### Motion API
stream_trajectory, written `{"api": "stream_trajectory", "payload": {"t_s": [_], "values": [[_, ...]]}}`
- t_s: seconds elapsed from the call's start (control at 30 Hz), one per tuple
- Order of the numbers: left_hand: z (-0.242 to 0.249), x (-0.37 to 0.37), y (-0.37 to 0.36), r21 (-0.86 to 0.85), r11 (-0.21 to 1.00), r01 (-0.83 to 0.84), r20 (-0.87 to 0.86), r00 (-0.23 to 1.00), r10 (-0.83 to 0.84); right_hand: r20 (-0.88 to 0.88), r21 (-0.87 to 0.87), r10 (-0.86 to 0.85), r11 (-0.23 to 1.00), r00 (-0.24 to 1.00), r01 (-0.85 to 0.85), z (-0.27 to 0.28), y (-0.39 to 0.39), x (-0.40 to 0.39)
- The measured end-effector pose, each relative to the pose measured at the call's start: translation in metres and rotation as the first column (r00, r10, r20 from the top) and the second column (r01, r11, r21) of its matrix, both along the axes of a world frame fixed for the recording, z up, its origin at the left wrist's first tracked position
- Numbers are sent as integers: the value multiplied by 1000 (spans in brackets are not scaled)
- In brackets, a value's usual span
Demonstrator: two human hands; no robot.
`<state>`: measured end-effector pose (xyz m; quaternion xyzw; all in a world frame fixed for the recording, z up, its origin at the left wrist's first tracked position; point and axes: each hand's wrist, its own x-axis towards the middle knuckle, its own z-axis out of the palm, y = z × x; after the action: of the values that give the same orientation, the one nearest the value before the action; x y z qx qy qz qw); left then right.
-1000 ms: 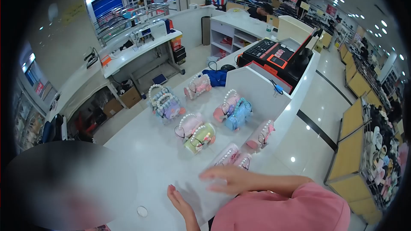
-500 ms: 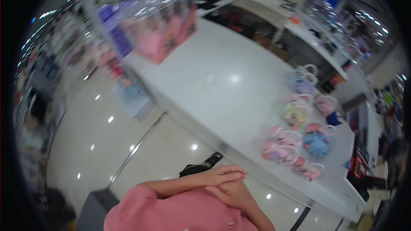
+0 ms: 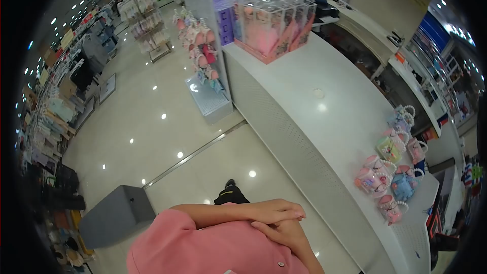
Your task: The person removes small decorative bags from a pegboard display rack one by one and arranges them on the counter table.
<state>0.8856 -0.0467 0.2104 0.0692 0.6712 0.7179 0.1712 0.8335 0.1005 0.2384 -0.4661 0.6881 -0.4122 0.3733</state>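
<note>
My left hand (image 3: 281, 210) lies across the top of my right hand (image 3: 285, 230), in front of my pink shirt (image 3: 203, 246). Its fingers are stretched out and close together, resting on the right hand, and nothing is in it. Of the right hand the back and thumb show; its fingers are hidden under the left. Nearest to the hands is the perforated front panel (image 3: 299, 147) of a long white counter (image 3: 289, 81). Small pink bags with beaded handles (image 3: 373, 180) and a blue one (image 3: 404, 186) stand on the counter, apart from my hands.
Clear boxes with pink contents (image 3: 274, 28) stand beside purple boxes (image 3: 224, 20) at the counter's far end. A display of small bags (image 3: 200, 43) hangs over a light box (image 3: 208, 99). A grey block (image 3: 116, 218) sits on the tiled floor (image 3: 137, 116); clothing racks (image 3: 66, 106) line the left.
My view has turned left, so the counter and its goods appear shifted right and sharper. The grey block and racks show more fully. My hands stay folded together.
</note>
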Motion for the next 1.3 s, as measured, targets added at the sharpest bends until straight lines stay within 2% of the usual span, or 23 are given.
{"api": "stream_trajectory", "payload": {"t_s": [0.1, 0.23, 0.4, 0.5, 0.6, 0.7, 0.8, 1.0, 1.1, 1.2, 1.3], "values": [[-4, 46, -40, -60, 995, -86, -30, 996, 84, -37, 7, 130, 992, 991, -130, -5, -47, 31], [-8, 120, -107, -73, 954, -289, 9, 957, 291, -55, 42, 380, 925, 923, -379, -28, -127, 75], [-19, 220, -208, -77, 860, -505, 3, 862, 507, -81, 111, 558, 829, 826, -549, -12, -254, 149], [-28, 264, -263, -116, 837, -534, 28, 841, 541, -50, -70, 563, 822, 825, -565, -34, -312, 188], [-21, 293, -301, -170, 803, -571, 11, 814, 581, -69, -107, 602, 788, 796, -606, -40, -352, 214], [-25, 310, -332, -167, 769, -618, -31, 782, 622, -94, -137, 636, 754, 766, -642, -47, -389, 228], [-32, 319, -352, -141, 699, -701, -27, 708, 705, -108, -16, 708, 700, 698, -713, -42, -419, 232], [-43, 329, -400, -123, 547, -828, 51, 545, 837, 8, -123, 814, 578, 581, -807, -64, -493, 232], [-50, 333, -434, -139, 435, -890, 48, 433, 900, 0, -117, 875, 482, 485, -869, -78, -542, 231], [-53, 321, -475, -144, 343, -928, 79, 335, 939, 0, -162, 893, 444, 450, -881, -83, -595, 216], [-56, 293, -523, -131, 257, -957, 76, 249, 966, 9, -87, 920, 390, 391, -917, -84, -654, 189]]}}
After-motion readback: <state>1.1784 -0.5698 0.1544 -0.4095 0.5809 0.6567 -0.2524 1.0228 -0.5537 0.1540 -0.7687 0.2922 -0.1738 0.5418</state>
